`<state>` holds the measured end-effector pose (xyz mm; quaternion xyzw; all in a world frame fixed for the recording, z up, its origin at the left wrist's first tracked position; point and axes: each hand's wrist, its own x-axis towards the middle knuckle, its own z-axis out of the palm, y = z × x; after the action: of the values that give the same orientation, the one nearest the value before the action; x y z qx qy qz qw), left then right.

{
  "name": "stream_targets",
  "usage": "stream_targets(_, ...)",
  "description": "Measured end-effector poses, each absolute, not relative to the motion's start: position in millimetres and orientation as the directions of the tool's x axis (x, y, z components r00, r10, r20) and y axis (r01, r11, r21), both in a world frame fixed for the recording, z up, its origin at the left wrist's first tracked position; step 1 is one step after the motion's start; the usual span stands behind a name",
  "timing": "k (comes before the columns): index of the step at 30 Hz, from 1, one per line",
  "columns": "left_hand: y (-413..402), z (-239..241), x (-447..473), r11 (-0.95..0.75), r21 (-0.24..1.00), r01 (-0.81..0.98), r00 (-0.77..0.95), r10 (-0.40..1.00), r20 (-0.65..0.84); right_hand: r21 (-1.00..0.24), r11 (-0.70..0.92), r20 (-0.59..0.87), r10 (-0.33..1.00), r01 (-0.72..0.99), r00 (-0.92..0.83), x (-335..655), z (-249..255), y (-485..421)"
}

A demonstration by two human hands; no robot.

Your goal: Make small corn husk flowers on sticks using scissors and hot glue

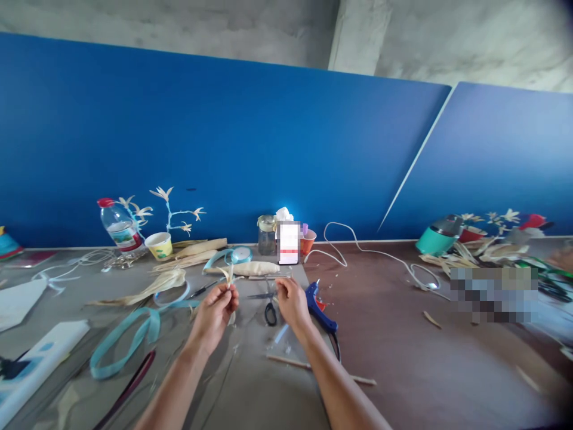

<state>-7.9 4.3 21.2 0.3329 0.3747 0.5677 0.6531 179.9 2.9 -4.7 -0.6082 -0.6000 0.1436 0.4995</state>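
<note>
My left hand (213,313) pinches a small pale flower (230,276) that looks made of dried corn husk, its petals spreading above the fingertips. To the right, my right hand (293,303) is raised with thumb and fingers closed together; whatever they hold, if anything, is too small to make out. Scissors (270,313) with black handles lie between my hands. Close to the right hand's outer side rests a blue hot glue gun (323,312). Beyond the hands are a rolled pale husk bundle (256,269) and a spool of light blue ribbon (242,255).
A paper cup (159,246) holds a branch of finished flowers, beside a red-capped bottle (120,230). A lit phone (289,243) stands at the back. Loose blue ribbon (120,352) and a power strip (54,358) lie left. A white cable (358,245) crosses the right side.
</note>
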Motion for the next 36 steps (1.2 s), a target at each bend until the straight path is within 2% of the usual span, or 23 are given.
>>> stream_targets(5,4.1,21.9,-8.9,0.093,0.848,-0.521,0.076,0.995,-0.063,-0.645,0.106,0.378,0.905,0.757,0.195,183.9,-6.9,1.9)
stream_targets(13,8.3,15.4,-10.6,0.013,0.804,-0.595,-0.045,0.998,-0.05,-0.617,0.128,0.318,0.943,0.777,0.097,170.2,-7.5,-2.4)
stream_targets(20,4.8,17.8,-9.1,-0.017,0.85,-0.527,-0.008,1.0,0.015,-0.558,0.075,0.367,0.915,0.826,0.165,180.0,-8.5,-0.2)
stream_targets(25,11.5,18.0,-17.2,-0.077,0.804,-0.59,-0.066,0.997,0.047,-0.57,0.182,0.405,0.911,0.801,0.081,172.7,-11.8,-1.7)
stream_targets(28,14.2,18.0,-20.7,-0.086,0.765,-0.639,-0.081,0.996,0.044,-0.595,0.196,0.422,0.902,0.779,0.095,170.5,-11.9,-2.0)
stream_targets(36,14.5,7.1,-16.0,0.03,0.709,-0.704,0.058,0.998,0.016,-0.721,0.228,0.461,0.863,0.655,0.208,176.8,-15.1,6.1)
